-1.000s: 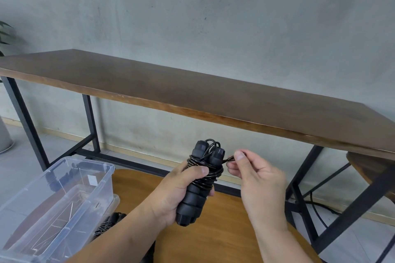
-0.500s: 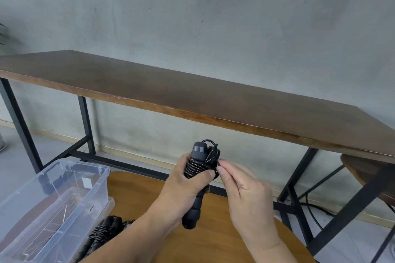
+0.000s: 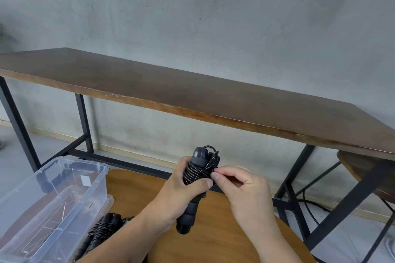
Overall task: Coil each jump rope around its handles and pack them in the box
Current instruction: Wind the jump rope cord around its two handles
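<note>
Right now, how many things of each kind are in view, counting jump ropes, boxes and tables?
Coiled jump ropes: 2, held jump rope and second coiled jump rope beside the box
Clear plastic boxes: 1, clear box
Tables: 2, long dark table and round wooden table
Total: 5

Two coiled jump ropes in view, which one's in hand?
The upright jump rope: left hand grips its handles, right hand pinches its cord. The other coiled rope lies untouched beside the clear box.

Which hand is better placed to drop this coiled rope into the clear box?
Left. The left hand already grips the coiled rope and is nearer the clear box; the right hand only pinches the cord end.
</note>
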